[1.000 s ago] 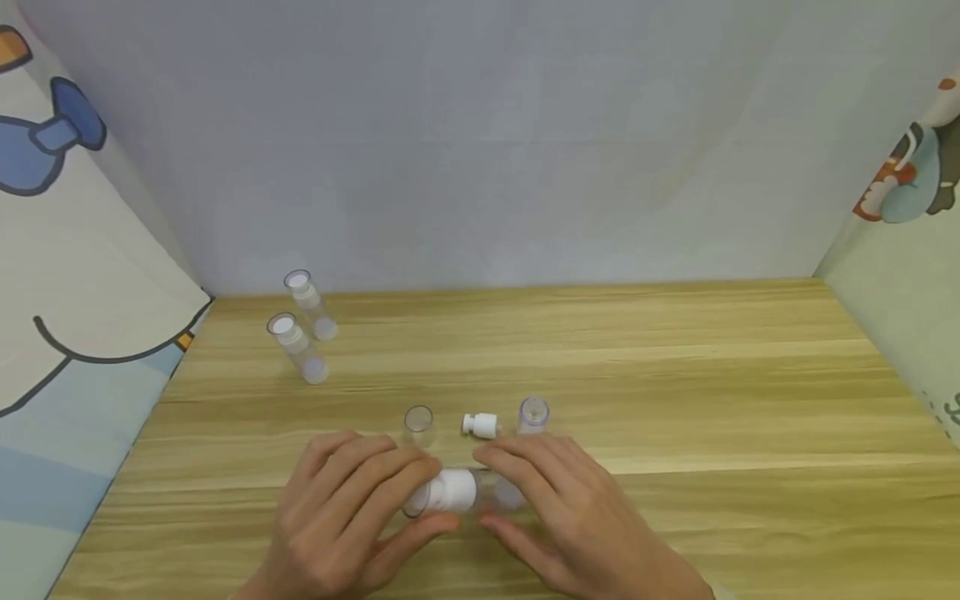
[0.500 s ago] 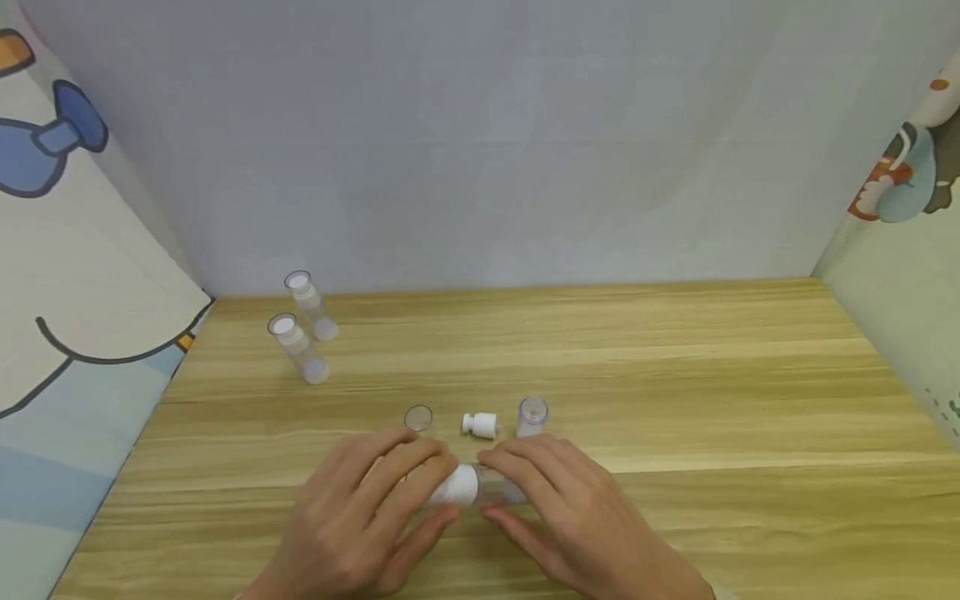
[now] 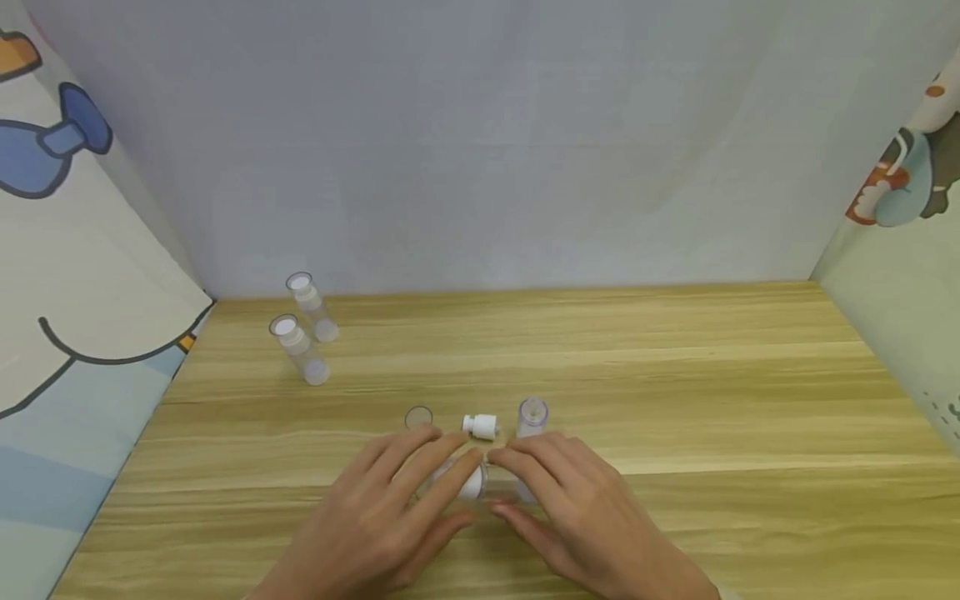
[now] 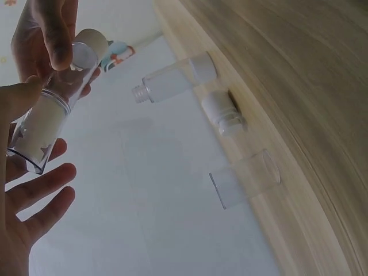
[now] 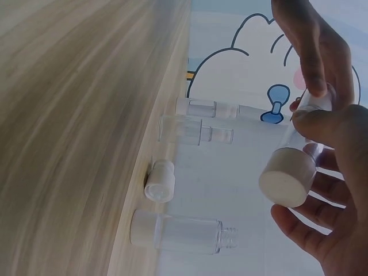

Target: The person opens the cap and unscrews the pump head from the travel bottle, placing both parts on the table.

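Both hands hold one clear pump bottle (image 3: 472, 483) lying crosswise near the table's front. My left hand (image 3: 382, 508) pinches its capped pump end between thumb and fingers; its other fingers are spread in the left wrist view. My right hand (image 3: 585, 508) grips the end with the white base (image 5: 287, 178). A white pump collar shows through the clear cap in the left wrist view. Just beyond the hands are a clear cap (image 3: 418, 417), a white pump head (image 3: 480, 427) on its side and an upright bottle (image 3: 532, 412) with a bare threaded neck. Fingers hide much of the held bottle.
Two capped pump bottles, one nearer (image 3: 300, 354) and one farther back (image 3: 313, 308), stand at the back left of the wooden table (image 3: 675, 375). A pale cloth (image 3: 495, 167) rises behind the table, with printed cloths at both sides.
My left hand has shifted right along the held bottle, its fingers now reaching further over the white collar. The right hand has moved only slightly right; the other things stay in place.
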{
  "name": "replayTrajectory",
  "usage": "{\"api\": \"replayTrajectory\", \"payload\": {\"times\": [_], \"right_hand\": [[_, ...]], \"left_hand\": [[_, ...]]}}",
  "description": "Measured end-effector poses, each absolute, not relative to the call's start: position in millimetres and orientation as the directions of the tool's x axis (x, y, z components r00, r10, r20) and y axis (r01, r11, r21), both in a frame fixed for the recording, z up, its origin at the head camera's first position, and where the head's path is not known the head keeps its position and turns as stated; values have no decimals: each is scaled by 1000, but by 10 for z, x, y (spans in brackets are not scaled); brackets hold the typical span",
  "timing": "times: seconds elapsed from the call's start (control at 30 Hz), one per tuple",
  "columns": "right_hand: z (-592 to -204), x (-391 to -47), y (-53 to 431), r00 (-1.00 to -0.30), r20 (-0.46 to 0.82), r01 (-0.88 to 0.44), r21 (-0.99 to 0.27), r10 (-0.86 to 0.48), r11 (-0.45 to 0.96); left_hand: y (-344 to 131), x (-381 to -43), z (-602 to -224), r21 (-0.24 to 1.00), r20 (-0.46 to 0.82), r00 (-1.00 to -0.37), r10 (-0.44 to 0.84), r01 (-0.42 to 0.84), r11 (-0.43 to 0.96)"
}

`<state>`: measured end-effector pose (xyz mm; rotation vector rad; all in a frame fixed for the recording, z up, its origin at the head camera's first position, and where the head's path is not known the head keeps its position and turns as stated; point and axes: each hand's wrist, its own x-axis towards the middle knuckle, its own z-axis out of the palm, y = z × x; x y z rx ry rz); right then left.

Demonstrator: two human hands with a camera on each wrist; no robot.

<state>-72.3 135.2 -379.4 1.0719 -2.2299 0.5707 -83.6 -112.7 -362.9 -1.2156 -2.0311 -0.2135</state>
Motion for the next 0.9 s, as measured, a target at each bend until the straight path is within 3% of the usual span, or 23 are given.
{"api": "replayTrajectory", "payload": {"times": [0.6, 0.9], "right_hand": [[-3807, -690, 1371, -530, 631, -795, -138, -567, 591], [-3797, -652, 1366, -572, 609, -763, -149, -550, 629]], "left_hand": [[-1114, -860, -3660, -244, 657, -228, 718, 838, 489], [-1080, -872, -3672, -166, 699, -228, 678, 871, 463]]}}
